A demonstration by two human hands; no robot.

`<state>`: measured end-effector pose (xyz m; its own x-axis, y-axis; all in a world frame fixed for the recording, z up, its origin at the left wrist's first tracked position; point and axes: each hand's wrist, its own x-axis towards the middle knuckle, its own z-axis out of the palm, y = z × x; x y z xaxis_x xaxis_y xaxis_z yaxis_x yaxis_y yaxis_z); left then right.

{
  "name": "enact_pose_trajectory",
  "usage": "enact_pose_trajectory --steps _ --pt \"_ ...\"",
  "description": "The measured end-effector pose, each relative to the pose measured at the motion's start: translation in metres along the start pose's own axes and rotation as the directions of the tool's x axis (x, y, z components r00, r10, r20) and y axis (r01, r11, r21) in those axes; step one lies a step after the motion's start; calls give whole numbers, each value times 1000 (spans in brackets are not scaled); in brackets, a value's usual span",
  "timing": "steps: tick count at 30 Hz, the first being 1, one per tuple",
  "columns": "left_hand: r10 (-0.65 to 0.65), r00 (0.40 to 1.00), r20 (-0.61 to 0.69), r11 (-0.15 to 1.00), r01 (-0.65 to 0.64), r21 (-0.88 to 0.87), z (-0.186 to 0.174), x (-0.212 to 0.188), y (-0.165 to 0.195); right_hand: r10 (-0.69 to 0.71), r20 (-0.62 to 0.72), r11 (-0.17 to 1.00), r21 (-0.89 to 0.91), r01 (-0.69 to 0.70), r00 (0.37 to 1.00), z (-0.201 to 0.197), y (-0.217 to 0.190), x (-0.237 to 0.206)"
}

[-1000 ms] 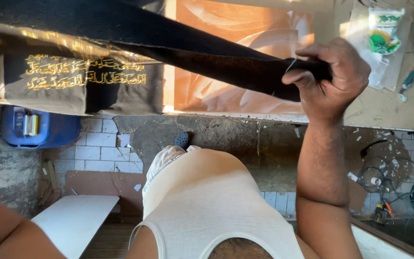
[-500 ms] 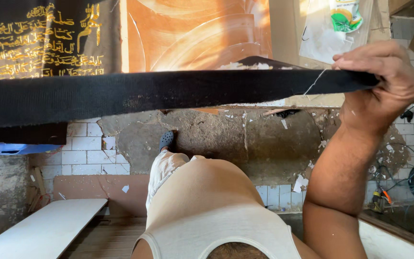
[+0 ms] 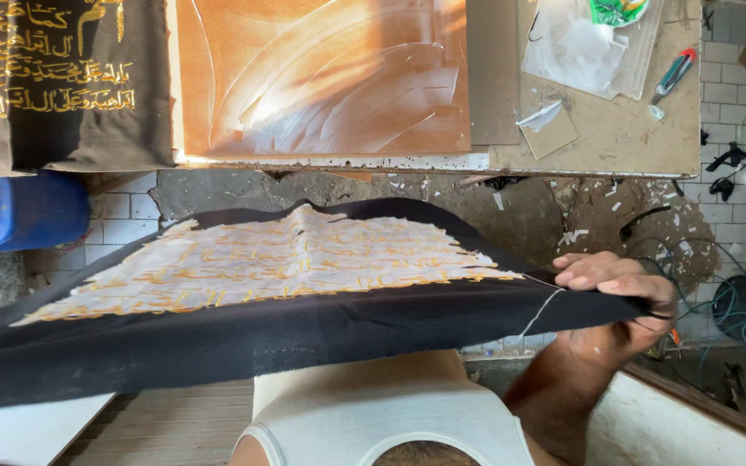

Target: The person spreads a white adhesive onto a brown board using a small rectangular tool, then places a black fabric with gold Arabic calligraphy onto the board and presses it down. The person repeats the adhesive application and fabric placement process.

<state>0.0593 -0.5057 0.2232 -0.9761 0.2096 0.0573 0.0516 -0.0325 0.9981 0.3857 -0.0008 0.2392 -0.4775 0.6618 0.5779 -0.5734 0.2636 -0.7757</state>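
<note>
My right hand (image 3: 616,306) grips the right edge of a black cloth (image 3: 218,336) and holds it stretched flat over my lap. The cloth's upper face shows a white backing with gold embroidered stitching (image 3: 278,259). A loose white thread (image 3: 541,309) hangs near my fingers. My left hand is out of view past the left edge. My white vest (image 3: 373,406) shows below the cloth.
A wooden worktable (image 3: 597,138) stands ahead with an orange board (image 3: 321,78), plastic bags (image 3: 589,43) and a small green-and-red tool (image 3: 673,78). Another black embroidered cloth (image 3: 62,86) hangs at left above a blue container (image 3: 19,211). Cables (image 3: 744,302) lie at right.
The black cloth has come down from head height to lap height and turned flat, showing its white-backed embroidered face. My right hand dropped with it.
</note>
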Motion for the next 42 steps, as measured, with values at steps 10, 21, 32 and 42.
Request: enact_pose_trajectory --steps 10,21,32,42 --pt "-35 998 58 989 43 -144 60 15 -33 246 -333 884 -308 -352 910 -25 65 -37" --pt "149 981 -120 986 -157 -53 142 145 -97 201 -450 829 -396 -396 870 -19 159 42" --pt "140 987 -81 990 -139 15 240 379 -161 211 -377 785 -484 -386 902 -3 332 228" --pt "143 989 -30 863 -110 493 318 527 -285 270 -281 658 -644 -390 921 -25 553 297"
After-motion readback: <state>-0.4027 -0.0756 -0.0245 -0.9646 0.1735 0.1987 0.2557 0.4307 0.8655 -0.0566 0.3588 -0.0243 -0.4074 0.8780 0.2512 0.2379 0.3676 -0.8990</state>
